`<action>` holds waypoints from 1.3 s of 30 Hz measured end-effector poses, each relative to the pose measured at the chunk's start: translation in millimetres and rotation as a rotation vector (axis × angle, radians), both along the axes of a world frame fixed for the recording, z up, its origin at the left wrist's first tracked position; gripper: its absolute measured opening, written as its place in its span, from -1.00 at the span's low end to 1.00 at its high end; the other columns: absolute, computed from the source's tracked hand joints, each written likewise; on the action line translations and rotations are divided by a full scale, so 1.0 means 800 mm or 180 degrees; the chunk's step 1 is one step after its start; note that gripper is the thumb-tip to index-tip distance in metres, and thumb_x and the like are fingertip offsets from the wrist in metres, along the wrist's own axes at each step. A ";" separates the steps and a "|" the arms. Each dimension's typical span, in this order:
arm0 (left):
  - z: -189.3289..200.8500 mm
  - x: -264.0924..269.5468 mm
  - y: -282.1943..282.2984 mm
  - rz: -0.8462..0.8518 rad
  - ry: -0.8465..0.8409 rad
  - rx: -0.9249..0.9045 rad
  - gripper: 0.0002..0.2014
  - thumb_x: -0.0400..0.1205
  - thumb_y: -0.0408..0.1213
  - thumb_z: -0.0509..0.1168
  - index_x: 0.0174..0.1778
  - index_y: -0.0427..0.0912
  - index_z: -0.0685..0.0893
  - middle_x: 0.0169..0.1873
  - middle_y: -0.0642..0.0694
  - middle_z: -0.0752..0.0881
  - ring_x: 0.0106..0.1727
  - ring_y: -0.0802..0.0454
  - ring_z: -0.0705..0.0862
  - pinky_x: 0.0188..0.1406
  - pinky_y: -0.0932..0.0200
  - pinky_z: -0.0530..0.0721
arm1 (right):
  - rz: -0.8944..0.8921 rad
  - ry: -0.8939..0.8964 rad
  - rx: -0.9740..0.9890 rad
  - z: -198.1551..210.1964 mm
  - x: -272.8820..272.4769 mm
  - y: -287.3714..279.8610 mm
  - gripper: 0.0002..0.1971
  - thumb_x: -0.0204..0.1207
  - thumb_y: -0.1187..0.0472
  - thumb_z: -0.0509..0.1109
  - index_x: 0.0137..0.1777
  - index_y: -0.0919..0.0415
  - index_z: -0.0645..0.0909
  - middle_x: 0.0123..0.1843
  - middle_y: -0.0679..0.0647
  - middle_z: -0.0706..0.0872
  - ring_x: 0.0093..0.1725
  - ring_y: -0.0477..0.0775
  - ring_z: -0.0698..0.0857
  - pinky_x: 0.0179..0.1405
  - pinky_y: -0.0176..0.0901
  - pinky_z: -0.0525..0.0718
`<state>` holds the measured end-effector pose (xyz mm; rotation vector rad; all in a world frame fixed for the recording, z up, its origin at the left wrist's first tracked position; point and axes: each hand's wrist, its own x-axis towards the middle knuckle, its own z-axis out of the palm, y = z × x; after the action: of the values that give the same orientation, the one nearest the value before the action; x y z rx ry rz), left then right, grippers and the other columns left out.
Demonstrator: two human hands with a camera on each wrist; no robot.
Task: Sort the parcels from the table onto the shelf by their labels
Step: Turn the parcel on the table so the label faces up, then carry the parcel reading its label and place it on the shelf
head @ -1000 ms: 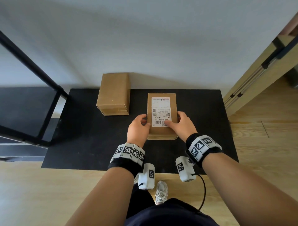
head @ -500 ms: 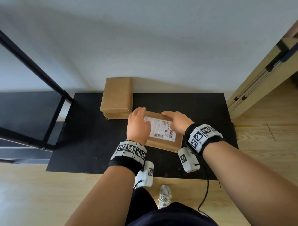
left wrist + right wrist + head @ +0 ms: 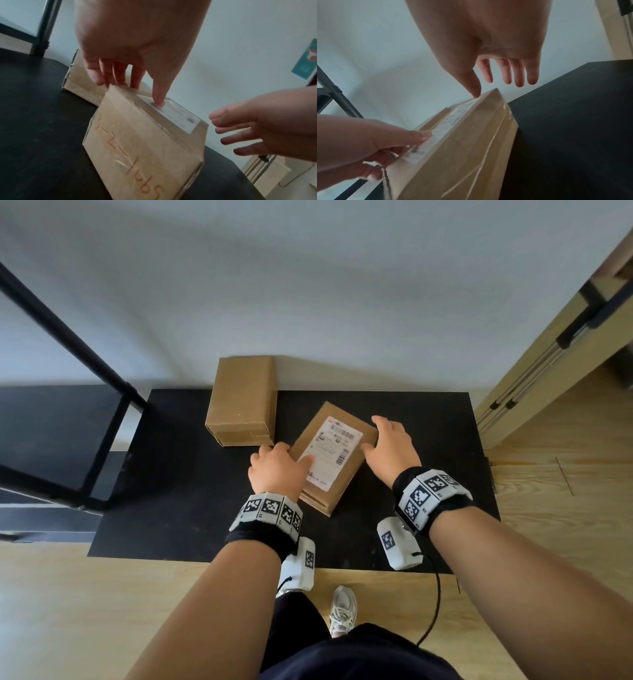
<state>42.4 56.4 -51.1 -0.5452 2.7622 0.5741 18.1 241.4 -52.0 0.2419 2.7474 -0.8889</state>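
Observation:
A flat brown parcel (image 3: 346, 474) with a white shipping label (image 3: 330, 453) lies askew on the black table (image 3: 171, 491). Orange handwriting runs along the parcel's near side (image 3: 130, 155). My left hand (image 3: 279, 470) grips its left end, thumb (image 3: 158, 100) pressed on the label and fingers (image 3: 118, 75) curled over the far edge. At the parcel's right edge my right hand (image 3: 390, 446) has straight, spread fingers (image 3: 518, 78) clear of the cardboard, and only the thumb tip (image 3: 475, 92) meets the top edge. A second, plain brown parcel (image 3: 243, 398) stands behind and to the left.
A black metal shelf frame (image 3: 68, 337) with a dark board (image 3: 44, 433) stands left of the table. A white wall runs close behind. A pale wooden cabinet (image 3: 555, 364) stands at the right. Wood floor and my shoe (image 3: 342, 607) lie below the table's front edge.
The labelled parcel has been turned round on the table from straight to diagonal. My right hand has let go and opened at its right edge; the left hand now holds the left end.

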 end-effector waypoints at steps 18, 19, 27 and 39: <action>-0.003 0.013 -0.009 0.0745 -0.0186 0.1726 -0.45 0.70 0.06 0.26 0.51 -0.24 0.53 0.31 -0.16 0.69 0.30 -0.10 0.67 0.09 0.10 0.59 | 0.0076 -0.0878 -0.0531 0.000 0.015 -0.029 -0.63 0.74 0.02 0.07 0.27 0.25 0.56 0.11 0.13 0.69 0.02 0.09 0.68 -0.08 -0.07 0.57; 0.002 0.011 -0.010 0.0764 -0.0123 0.1810 -0.45 0.69 0.06 0.28 0.50 -0.23 0.53 0.31 -0.16 0.69 0.30 -0.09 0.67 0.10 0.11 0.59 | 0.0063 -0.0817 -0.0566 0.005 0.013 -0.029 -0.65 0.74 0.03 0.08 0.24 0.24 0.56 0.11 0.13 0.70 -0.01 0.08 0.69 -0.10 -0.07 0.59; 0.073 -0.013 -0.015 0.0840 0.0735 0.2442 -0.48 0.60 0.04 0.42 0.39 -0.19 0.67 0.21 -0.07 0.76 0.19 0.00 0.70 0.18 0.10 0.65 | -0.0049 -0.0136 -0.1017 0.094 -0.002 -0.023 -0.64 0.71 0.07 0.13 0.38 0.19 0.56 0.16 0.09 0.70 0.13 0.13 0.71 0.14 0.06 0.69; 0.207 -0.042 -0.014 0.0381 0.1559 0.3162 -0.51 0.61 -0.01 0.42 0.43 -0.11 0.63 0.21 -0.03 0.78 0.25 0.01 0.75 0.32 -0.07 0.71 | 0.0147 0.0957 -0.1528 0.223 -0.013 0.000 -0.57 0.73 -0.02 0.15 0.55 0.07 0.43 0.31 -0.04 0.68 0.22 -0.04 0.69 0.09 -0.20 0.69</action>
<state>8.9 45.1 114.1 -0.3354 2.3575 2.1418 7.7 241.1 126.3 -0.0496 2.6678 -1.6444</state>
